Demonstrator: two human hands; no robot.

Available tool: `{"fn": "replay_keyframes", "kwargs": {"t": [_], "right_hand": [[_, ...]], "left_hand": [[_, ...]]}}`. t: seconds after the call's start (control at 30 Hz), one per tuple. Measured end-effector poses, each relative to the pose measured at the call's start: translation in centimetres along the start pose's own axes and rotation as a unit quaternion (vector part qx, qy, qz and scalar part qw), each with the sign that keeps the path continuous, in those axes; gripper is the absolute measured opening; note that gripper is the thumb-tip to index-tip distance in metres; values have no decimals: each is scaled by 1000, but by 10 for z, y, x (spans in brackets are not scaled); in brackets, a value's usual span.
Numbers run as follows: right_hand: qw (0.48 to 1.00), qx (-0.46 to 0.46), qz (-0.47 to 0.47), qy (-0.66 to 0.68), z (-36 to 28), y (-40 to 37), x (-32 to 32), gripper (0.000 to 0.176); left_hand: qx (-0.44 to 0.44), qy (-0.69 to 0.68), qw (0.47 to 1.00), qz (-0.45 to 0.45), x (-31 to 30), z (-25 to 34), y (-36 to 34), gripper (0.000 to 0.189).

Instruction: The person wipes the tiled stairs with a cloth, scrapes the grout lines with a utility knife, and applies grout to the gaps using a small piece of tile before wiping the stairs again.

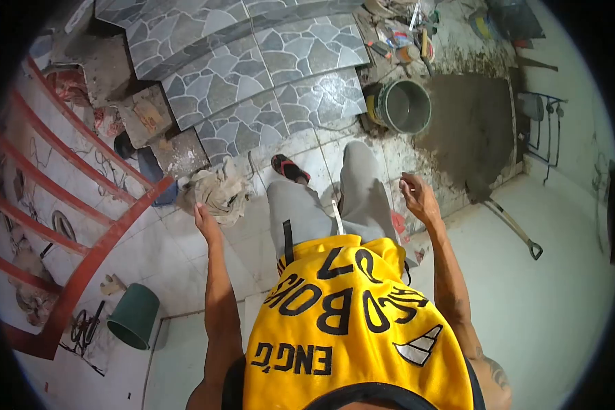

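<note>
My left hand [208, 225] is in the air at the left, near a crumpled pale cloth or sack [224, 191], seen nearly edge-on and holding nothing visible. On the right, my right hand [420, 199] hovers beside my knee with its fingers apart and slightly bent, empty. Between my hands are my legs in grey trousers [304, 212], with a black and red sandal [290, 168] on one foot. Ahead of my right hand stands a round bucket [407, 107] beside a dark patch of wet mortar [468, 126].
Stone-patterned tiled steps [242, 89] rise ahead. A red metal frame [109, 239] curves along the left, near a green bucket [134, 316]. A shovel [516, 225] lies at the right, its blade in the mortar. Hand tools [403, 51] lie beyond the round bucket.
</note>
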State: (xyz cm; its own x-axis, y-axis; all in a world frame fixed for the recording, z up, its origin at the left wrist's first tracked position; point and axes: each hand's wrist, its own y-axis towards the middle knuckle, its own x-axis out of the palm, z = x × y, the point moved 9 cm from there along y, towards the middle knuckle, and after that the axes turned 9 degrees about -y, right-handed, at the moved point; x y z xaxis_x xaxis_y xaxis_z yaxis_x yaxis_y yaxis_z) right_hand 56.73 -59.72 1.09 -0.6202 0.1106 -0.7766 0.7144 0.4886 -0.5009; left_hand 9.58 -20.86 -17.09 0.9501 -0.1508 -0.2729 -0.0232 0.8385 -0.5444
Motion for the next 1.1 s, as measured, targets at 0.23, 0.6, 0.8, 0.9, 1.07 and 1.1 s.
{"fn": "replay_keyframes", "kwargs": {"t": [0.23,0.6,0.8,0.9,1.07,1.1], "right_hand": [[1000,-25,17,6,-74,-4,-32,28],[954,-265,-112,85,-258,49,78,62],[919,-368,-136,45,-278,5,105,58],[931,-318,-180,4,-241,-11,97,48],[955,-247,-155,-50,-178,-14,101,45],[960,-225,-154,-55,-173,-11,100,45]], "left_hand": [[-25,-147,988,-46,40,38,-1,64],[95,-162,971,-151,130,223,-79,47],[96,-192,971,-108,97,216,-76,46],[83,-185,977,-71,77,187,-65,46],[63,-159,983,-64,50,162,-74,47],[55,-154,985,-61,44,157,-73,48]]}}
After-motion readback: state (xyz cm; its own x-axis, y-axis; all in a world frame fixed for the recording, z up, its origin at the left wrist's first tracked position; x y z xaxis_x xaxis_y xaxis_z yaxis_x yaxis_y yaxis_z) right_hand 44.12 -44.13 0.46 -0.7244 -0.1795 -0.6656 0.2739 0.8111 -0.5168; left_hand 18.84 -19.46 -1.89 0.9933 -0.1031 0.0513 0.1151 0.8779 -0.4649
